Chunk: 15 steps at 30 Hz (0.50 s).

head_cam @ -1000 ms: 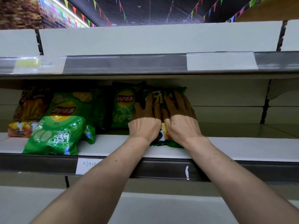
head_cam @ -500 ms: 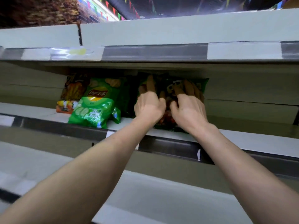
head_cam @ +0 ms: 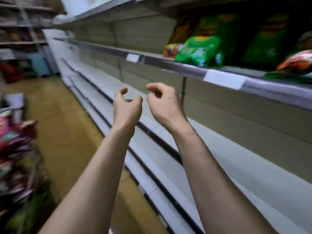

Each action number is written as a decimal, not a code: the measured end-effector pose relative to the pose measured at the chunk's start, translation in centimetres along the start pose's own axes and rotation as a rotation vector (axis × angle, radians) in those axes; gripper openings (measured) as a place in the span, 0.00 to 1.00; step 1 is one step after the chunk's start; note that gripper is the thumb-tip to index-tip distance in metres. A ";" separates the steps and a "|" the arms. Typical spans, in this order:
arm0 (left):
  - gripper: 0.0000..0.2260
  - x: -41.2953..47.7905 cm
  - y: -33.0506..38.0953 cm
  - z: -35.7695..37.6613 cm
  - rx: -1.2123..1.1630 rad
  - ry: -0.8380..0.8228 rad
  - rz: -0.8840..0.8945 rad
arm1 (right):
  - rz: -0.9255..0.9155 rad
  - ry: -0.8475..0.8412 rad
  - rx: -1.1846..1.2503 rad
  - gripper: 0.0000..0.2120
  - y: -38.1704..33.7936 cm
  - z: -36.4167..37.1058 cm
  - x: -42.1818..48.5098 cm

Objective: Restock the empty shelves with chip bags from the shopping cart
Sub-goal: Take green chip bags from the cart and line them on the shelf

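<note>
The green bag [head_cam: 199, 49] is glossy plastic film, crinkled, with light glaring off its lower half. The orange bag [head_cam: 175, 39] beside it and the red bag [head_cam: 297, 65] at the far right have the same shiny film. The rail [head_cam: 168, 63] under them looks like smooth grey metal with a dull sheen. The tags [head_cam: 224, 79] on it are plain white and matt, paper-like. The lower shelf [head_cam: 261, 174] is smooth, pale and matt, as if painted. The back panel [head_cam: 244, 115] is matt beige. The floor [head_cam: 59, 119] is smooth yellow-brown with a faint sheen. The cart bags [head_cam: 15, 137] at the left are blurred, shiny film. Both hands [head_cam: 126, 107] are bare skin.
</note>
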State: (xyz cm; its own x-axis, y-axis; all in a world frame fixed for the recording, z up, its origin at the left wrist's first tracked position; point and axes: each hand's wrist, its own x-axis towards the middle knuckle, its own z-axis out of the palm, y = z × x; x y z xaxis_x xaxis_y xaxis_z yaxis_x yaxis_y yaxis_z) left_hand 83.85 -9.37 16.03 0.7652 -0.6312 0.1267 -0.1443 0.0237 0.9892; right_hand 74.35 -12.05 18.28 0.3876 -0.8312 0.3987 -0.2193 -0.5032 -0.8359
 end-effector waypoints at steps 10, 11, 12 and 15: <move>0.27 -3.1 -7.3 -19.5 0.159 0.566 -0.136 | -0.016 -0.502 0.185 0.14 -4.6 15.8 -7.8; 0.27 -3.4 -7.8 -21.1 0.177 0.605 -0.142 | -0.026 -0.524 0.196 0.14 -5.3 17.0 -8.4; 0.27 -3.9 -8.0 -22.6 0.196 0.635 -0.158 | -0.039 -0.547 0.212 0.13 -6.0 18.3 -9.1; 0.26 -5.9 -7.8 -27.0 0.226 0.704 -0.201 | -0.057 -0.651 0.249 0.13 -8.0 22.4 -11.4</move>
State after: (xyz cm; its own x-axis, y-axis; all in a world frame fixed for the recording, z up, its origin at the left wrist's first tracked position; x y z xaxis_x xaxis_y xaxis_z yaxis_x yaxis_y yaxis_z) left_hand 97.43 15.09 9.58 0.9986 0.0380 0.0379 -0.0274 -0.2463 0.9688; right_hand 91.73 6.77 12.02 0.8672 -0.4551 0.2023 -0.0012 -0.4082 -0.9129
